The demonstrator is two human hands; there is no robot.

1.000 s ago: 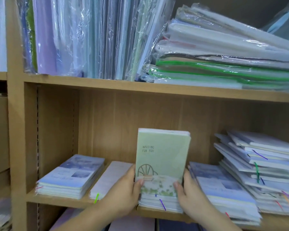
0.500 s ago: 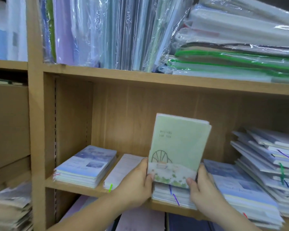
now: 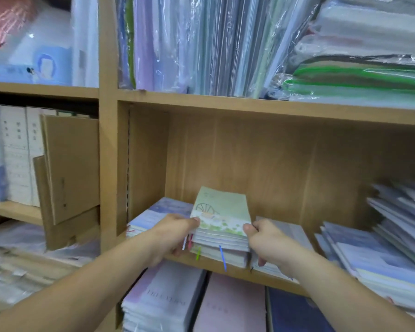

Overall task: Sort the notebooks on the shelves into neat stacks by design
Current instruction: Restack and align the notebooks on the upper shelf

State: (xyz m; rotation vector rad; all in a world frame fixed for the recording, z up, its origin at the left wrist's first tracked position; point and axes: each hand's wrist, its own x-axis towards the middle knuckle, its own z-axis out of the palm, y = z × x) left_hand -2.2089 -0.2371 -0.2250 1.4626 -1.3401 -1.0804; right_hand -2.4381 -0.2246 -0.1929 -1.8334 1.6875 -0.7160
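A stack of green notebooks (image 3: 222, 212) with a wheel drawing on the cover lies flat near the front of the wooden shelf (image 3: 228, 267). My left hand (image 3: 175, 232) grips the stack's left side and my right hand (image 3: 265, 238) grips its right side, thumbs on the top cover. A blue-cover stack (image 3: 153, 213) lies just left of it, partly behind my left hand. Another pale stack (image 3: 288, 231) lies right of it. Further right, blue notebooks (image 3: 369, 255) lie fanned out untidily.
The shelf above holds upright plastic-wrapped folders (image 3: 201, 44) and flat wrapped packs (image 3: 359, 56). The shelf below carries purple (image 3: 163, 300), pink (image 3: 230, 305) and dark blue (image 3: 295, 312) notebooks. A cardboard piece (image 3: 70, 164) stands in the left bay.
The green notebooks, held upright before, now lie flat on the shelf and sit further left, next to the blue stack. The camera has swung left.
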